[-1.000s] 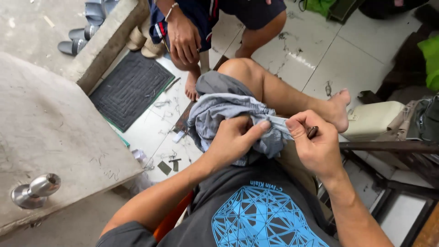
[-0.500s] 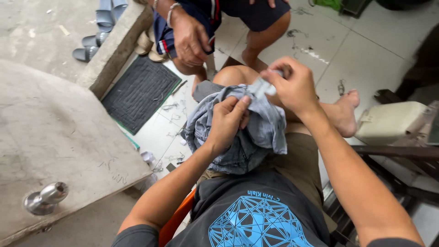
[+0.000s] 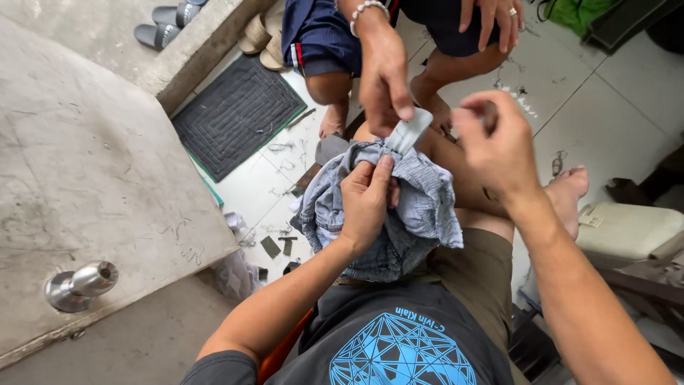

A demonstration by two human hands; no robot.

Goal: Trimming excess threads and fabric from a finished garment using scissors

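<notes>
The left hand (image 3: 367, 203) has its fingers curled tight around a bunched blue-grey denim garment (image 3: 420, 214) lying on the person's raised knee. The right hand (image 3: 499, 146), raised just right of it, is pinched shut; what it holds is hidden. Another person's hand (image 3: 385, 75) touches the garment's light strip (image 3: 410, 132) at the far side, above a dark doormat (image 3: 239, 114) on the left.

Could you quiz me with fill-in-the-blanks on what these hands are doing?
1. The left hand grips a bundle of blue-grey ____.
2. The right hand is raised ____ the cloth, not touching it.
3. Another person's hand pinches a pale ____ at the bundle's top.

Missing: cloth; above; strip
</notes>
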